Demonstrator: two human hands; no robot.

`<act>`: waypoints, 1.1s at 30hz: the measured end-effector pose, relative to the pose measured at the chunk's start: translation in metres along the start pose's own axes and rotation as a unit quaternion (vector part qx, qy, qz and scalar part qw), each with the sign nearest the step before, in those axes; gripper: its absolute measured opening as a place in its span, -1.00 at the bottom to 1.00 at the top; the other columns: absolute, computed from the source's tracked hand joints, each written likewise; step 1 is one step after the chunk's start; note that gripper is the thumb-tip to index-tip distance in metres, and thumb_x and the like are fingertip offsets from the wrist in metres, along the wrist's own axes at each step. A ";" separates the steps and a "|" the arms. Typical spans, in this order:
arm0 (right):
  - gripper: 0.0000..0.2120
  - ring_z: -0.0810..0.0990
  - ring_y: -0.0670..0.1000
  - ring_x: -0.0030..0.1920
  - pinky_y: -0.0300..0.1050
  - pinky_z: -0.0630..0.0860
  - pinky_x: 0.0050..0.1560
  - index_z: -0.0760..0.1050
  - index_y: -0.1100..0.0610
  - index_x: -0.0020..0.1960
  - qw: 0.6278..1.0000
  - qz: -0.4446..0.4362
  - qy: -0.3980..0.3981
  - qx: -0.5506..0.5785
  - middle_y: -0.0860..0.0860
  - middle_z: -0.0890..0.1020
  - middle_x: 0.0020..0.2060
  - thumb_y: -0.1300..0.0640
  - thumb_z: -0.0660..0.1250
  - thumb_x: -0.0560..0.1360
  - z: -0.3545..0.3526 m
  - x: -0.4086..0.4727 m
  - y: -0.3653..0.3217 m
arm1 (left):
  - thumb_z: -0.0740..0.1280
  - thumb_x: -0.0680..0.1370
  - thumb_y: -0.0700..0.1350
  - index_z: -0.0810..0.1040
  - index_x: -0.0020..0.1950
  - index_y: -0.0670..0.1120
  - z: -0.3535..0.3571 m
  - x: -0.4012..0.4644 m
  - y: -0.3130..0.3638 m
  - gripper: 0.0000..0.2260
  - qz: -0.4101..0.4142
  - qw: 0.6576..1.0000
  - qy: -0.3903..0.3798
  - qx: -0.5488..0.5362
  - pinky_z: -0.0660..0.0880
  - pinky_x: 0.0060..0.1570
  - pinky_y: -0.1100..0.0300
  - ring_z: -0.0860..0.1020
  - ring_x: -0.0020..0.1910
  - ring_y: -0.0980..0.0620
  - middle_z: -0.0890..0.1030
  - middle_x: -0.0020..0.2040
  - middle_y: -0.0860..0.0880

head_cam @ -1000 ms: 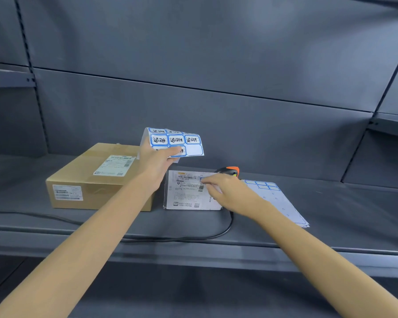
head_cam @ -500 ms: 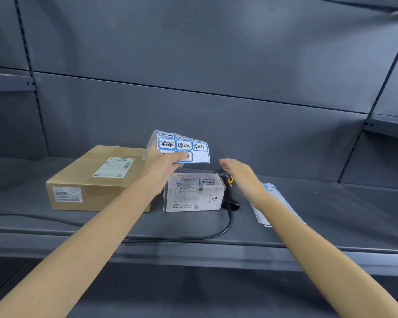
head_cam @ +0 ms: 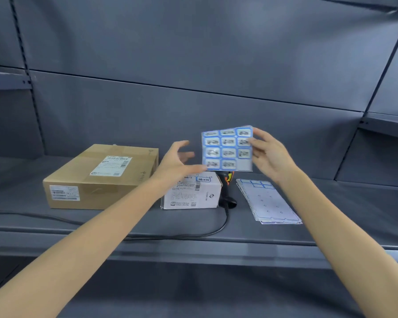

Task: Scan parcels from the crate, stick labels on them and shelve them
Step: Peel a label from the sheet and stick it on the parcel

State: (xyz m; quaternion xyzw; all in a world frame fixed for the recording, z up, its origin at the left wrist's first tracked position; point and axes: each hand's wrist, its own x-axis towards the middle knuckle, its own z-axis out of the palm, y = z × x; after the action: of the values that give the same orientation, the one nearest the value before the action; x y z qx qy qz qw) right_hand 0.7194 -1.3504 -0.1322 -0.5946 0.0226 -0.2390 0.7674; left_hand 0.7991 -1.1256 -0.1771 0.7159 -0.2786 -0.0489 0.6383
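Shelf (head_cam: 331, 235), grey metal, parcels, scanner

A: What is the shelf (head_cam: 331, 203) made of?
B: Matt grey painted metal, smooth. The brown box (head_cam: 97, 180) is plain matt cardboard with paper stickers.
A: And the label sheet (head_cam: 226, 149)?
B: Glossy paper. The white box (head_cam: 191, 193) is smooth printed card.
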 end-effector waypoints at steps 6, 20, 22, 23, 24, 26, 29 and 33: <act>-0.72 0.67 0.15 -0.05 0.02 0.65 -0.09 0.59 0.24 0.08 0.977 0.077 0.139 -0.140 0.21 0.65 0.03 0.43 0.16 0.53 -0.098 -0.010 0.024 | 0.59 0.31 -0.13 0.14 0.51 0.06 -0.018 0.001 -0.023 -0.10 -0.043 0.986 -0.022 0.162 0.36 0.33 0.01 0.34 0.37 0.01 0.30 0.47 -0.06; -0.71 0.49 0.15 -0.02 -0.10 0.42 -0.08 0.47 0.27 0.21 0.794 0.120 0.218 -0.555 0.19 0.59 0.08 0.33 0.24 0.50 -0.121 -0.025 0.082 | 0.57 0.36 -0.07 0.05 0.56 -0.10 -0.013 0.006 -0.038 -0.06 -0.109 0.977 0.006 0.182 0.24 0.33 0.12 0.25 0.46 -0.04 0.24 0.50 -0.05; -0.65 0.50 0.15 0.08 -0.10 0.42 -0.07 0.42 0.24 0.29 0.779 0.119 0.194 -0.584 0.18 0.56 0.15 0.29 0.25 0.50 -0.120 -0.026 0.087 | 0.59 0.32 -0.02 0.08 0.55 -0.15 -0.013 0.003 -0.044 -0.03 -0.138 0.979 0.021 0.152 0.29 0.33 0.11 0.32 0.42 -0.04 0.32 0.46 -0.04; -0.62 0.49 0.17 0.14 -0.08 0.42 -0.04 0.40 0.22 0.33 0.773 0.116 0.183 -0.597 0.18 0.53 0.19 0.28 0.25 0.51 -0.119 -0.027 0.087 | 0.62 0.27 0.02 0.15 0.51 -0.17 -0.014 0.002 -0.047 -0.02 -0.149 0.978 0.032 0.140 0.35 0.31 0.10 0.40 0.36 -0.03 0.40 0.41 -0.04; -0.59 0.49 0.17 0.18 -0.07 0.42 -0.01 0.37 0.21 0.37 0.766 0.114 0.171 -0.610 0.18 0.51 0.23 0.26 0.24 0.53 -0.116 -0.028 0.088 | 0.64 0.21 0.06 0.23 0.46 -0.17 -0.014 -0.001 -0.049 -0.04 -0.152 0.979 0.045 0.129 0.41 0.26 0.09 0.47 0.28 -0.01 0.49 0.33 -0.03; -0.57 0.47 0.17 0.22 -0.06 0.42 0.03 0.33 0.20 0.41 0.754 0.103 0.147 -0.632 0.17 0.47 0.28 0.21 0.22 0.55 -0.109 -0.030 0.087 | 0.66 0.07 0.14 0.33 0.38 -0.17 -0.014 -0.006 -0.052 0.00 -0.154 0.978 0.077 0.115 0.48 0.18 0.07 0.54 0.17 0.01 0.58 0.20 0.00; -0.57 0.41 0.15 0.30 -0.02 0.40 0.19 0.30 0.19 0.43 0.750 0.075 0.108 -0.648 0.14 0.41 0.36 0.16 0.20 0.58 -0.097 -0.032 0.086 | 0.60 -0.13 0.26 0.39 0.37 -0.14 -0.014 -0.010 -0.059 0.14 -0.133 0.981 0.107 0.092 0.53 0.15 0.03 0.58 0.14 0.02 0.62 0.16 0.03; -0.57 0.34 0.11 0.38 -0.05 0.32 0.29 0.30 0.18 0.45 0.769 0.048 0.085 -0.632 0.10 0.36 0.41 0.12 0.17 0.60 -0.083 -0.037 0.078 | 0.66 0.11 0.06 0.48 0.25 -0.06 -0.005 -0.023 -0.045 -0.23 -0.081 0.985 0.131 0.080 0.55 -0.04 0.18 0.59 0.06 0.09 0.63 0.08 0.07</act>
State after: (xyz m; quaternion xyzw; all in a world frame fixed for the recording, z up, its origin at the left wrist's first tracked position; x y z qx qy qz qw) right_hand 0.6865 -1.3962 -0.2378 -0.9206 0.2623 -0.1829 0.2243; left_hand 0.7970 -1.1096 -0.2251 0.7854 -0.1369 0.0158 0.6035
